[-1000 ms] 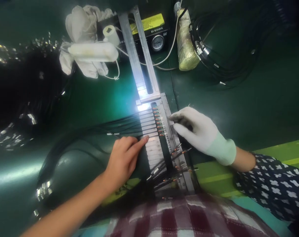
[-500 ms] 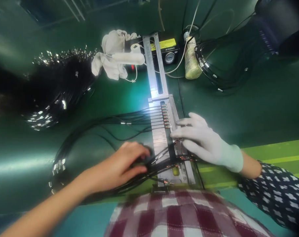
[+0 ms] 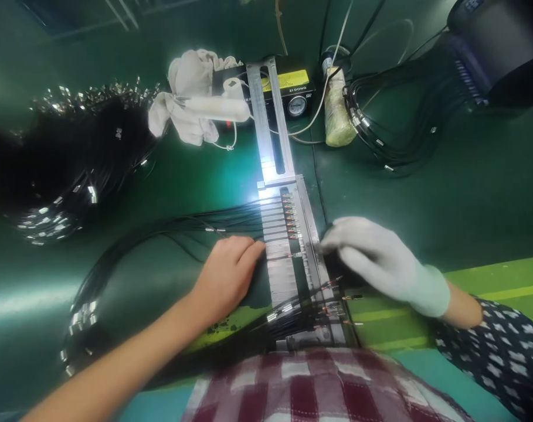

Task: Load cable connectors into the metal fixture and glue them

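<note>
Flanking fixture [image 3: 282,275], hands [image 3: 226,274], "ZI DONG" box [image 3: 298,90]

Room: green tabletop [image 3: 407,199] right of fixture [image 3: 280,275] | Blocks: cables [image 3: 231,217] left, gauge box [image 3: 308,94] far end

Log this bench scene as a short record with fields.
Left hand: bare, fingertips at left edge of metal fixture; grip unclear
Right hand: gloved, blurred, beside fixture's right edge
Upper fixture: black cables side by side across it
Lower fixture: bunched cables across it
Far side: white gloves, round gauge
</note>
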The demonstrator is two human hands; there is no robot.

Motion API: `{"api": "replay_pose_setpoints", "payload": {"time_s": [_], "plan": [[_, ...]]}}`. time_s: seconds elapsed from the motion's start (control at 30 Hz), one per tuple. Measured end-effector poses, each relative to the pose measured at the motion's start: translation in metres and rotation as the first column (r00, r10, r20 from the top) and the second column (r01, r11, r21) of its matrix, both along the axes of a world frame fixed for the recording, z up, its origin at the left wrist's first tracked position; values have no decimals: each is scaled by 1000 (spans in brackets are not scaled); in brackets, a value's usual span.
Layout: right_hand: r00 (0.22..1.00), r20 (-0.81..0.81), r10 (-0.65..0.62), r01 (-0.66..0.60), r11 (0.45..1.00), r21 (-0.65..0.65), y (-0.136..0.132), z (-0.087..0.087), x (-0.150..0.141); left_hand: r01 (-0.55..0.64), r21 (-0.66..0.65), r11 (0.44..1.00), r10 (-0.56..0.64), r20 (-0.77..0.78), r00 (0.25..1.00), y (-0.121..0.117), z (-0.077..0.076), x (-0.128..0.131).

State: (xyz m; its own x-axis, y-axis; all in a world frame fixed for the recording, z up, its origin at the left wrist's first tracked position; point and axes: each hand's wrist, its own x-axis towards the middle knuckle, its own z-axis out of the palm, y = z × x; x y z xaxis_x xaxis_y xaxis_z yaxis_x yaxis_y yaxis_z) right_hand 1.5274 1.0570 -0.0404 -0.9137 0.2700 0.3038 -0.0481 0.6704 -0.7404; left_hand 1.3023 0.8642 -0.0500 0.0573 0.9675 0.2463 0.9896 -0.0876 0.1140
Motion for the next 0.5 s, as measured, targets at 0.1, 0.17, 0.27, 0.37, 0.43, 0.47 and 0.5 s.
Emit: {"api": "replay_pose_setpoints", "payload": {"time_s": [0.1, 0.17, 0.27, 0.37, 0.43, 0.47, 0.5], "plan": [[980, 46, -192, 195, 979, -59, 11, -8, -10, 78, 60, 995, -78, -1, 997, 2, -7, 2], [970, 71, -231, 239, 962, -129, 15, -11, -16, 128, 83, 988, -133, 53, 990, -1, -6, -2], [968, 102, -229, 245, 951, -188, 16, -12, -19, 163, 87, 983, -178, 214, 960, -3, -4, -11], [973, 105, -206, 222, 959, -175, 16, -11, -20, 177, 52, 983, -184, 267, 946, 0, -4, -16], [973, 116, -197, 214, 964, -159, 16, -10, -20, 199, 23, 980, -199, 234, 952, 4, -4, -18], [973, 122, -194, 212, 965, -154, 16, -10, -21, 210, 5, 978, -207, 213, 955, 5, -3, -19], [973, 125, -194, 212, 966, -148, 16, -10, -21, 217, -12, 976, -211, 193, 958, 7, -2, -19]]}}
